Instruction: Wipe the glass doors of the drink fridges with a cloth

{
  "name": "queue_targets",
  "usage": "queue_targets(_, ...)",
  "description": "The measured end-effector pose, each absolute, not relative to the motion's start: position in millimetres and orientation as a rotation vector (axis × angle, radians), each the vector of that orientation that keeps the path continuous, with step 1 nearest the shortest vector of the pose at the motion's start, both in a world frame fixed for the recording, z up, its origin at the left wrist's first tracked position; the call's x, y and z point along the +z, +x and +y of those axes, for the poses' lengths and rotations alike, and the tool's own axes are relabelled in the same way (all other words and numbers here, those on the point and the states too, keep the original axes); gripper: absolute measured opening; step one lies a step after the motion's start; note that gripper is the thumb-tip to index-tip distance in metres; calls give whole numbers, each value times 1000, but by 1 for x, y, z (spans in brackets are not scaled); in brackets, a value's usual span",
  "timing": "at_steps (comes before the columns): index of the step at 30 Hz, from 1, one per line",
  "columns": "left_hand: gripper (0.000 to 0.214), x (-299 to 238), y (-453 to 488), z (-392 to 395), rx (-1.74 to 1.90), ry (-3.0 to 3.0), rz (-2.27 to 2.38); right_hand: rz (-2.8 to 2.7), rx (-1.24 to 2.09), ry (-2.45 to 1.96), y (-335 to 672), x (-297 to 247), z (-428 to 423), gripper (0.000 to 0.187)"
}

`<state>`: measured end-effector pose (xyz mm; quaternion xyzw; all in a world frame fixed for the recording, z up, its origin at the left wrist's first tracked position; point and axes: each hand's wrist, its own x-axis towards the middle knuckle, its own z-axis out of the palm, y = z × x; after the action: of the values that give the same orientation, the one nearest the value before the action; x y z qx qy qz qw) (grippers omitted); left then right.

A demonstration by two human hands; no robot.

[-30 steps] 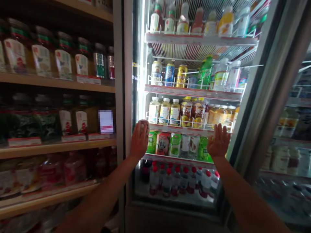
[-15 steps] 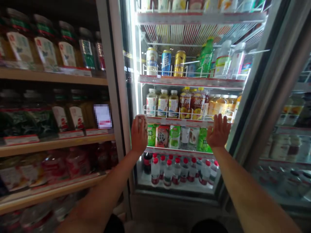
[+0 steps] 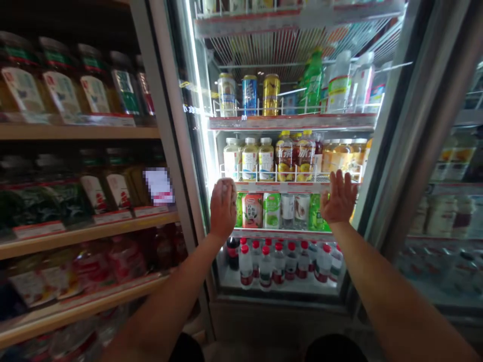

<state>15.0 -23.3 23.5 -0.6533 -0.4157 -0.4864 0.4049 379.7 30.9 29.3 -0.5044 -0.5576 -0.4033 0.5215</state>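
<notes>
My left hand (image 3: 222,213) lies flat against the glass door (image 3: 256,58) of a lit drinks fridge. A pale, crumpled cloth (image 3: 228,183) is under its fingers, mostly covered by them. On the door's right side, my right hand (image 3: 339,202) rests with fingers stretched and apart, holding nothing. Behind the glass between the hands stand a red drink carton (image 3: 252,211) and a green carton (image 3: 271,211). Bottles with yellow caps (image 3: 286,156) fill the shelf above.
Wooden shelves (image 3: 83,131) with rows of bottles stand on the left. A metal door frame (image 3: 418,151) and another glass-fronted fridge section (image 3: 449,211) are at the right. Red-capped bottles (image 3: 265,266) fill the fridge's bottom shelf.
My left hand has slid slightly to the right across the glass with the cloth. My right hand stays near the same spot. The view has tilted a little.
</notes>
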Motion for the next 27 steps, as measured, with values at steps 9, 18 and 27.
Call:
queue_targets(9, 64, 39, 38, -20, -1199, -1706, -957, -1331, -971, -1193, 380, 29, 32, 62)
queue_targets(18, 64, -2, 51, -32, -878, -1917, -873, -1337, -971, -1171, 379, 29, 32, 63)
queue_targets(27, 68, 51, 58, -18, -1067, -1735, -897, -1315, -995, -1138, 379, 28, 34, 64)
